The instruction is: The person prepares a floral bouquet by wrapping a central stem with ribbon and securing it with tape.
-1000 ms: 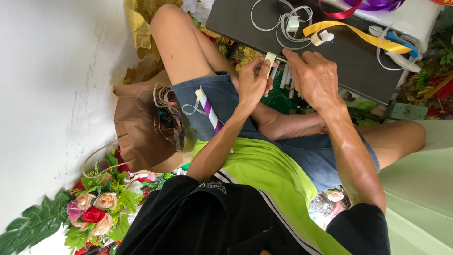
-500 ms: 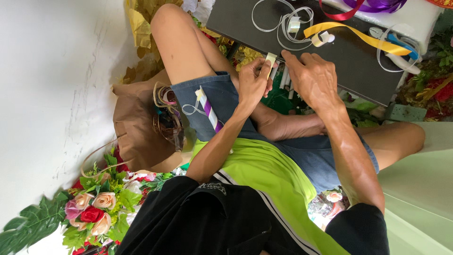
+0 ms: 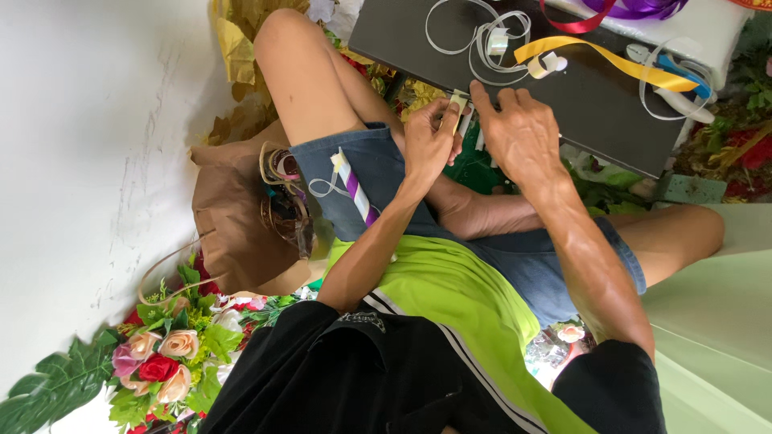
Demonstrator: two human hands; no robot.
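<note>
Both of our hands meet at the near edge of the dark flat board [image 3: 579,104], above our lap. Our left hand [image 3: 430,145] pinches a small pale strip of ribbon [image 3: 457,103] between thumb and forefinger, so the strip stands just above the knuckles and touches the board's edge. Our right hand [image 3: 519,133] lies just beside it, fingers curled down onto the same edge, the forefinger tip close against the strip; whether it grips anything we cannot tell.

We count one purple-and-white striped stick [image 3: 356,191] lying on the denim shorts [image 3: 378,173] over our left thigh, near the left wrist, with a loop of thin clear ribbon [image 3: 324,190] at its end. On the board we count one long yellow ribbon [image 3: 619,63], one tangle of white ribbon loops [image 3: 474,40], and one blue-handled tool [image 3: 683,76] at the far end. A purple ribbon [image 3: 643,8] and a red ribbon [image 3: 575,24] lie beyond them.

One brown paper bag [image 3: 233,225] leans against the white wall [image 3: 80,161]. One bunch of artificial roses [image 3: 161,362] lies below it.
</note>
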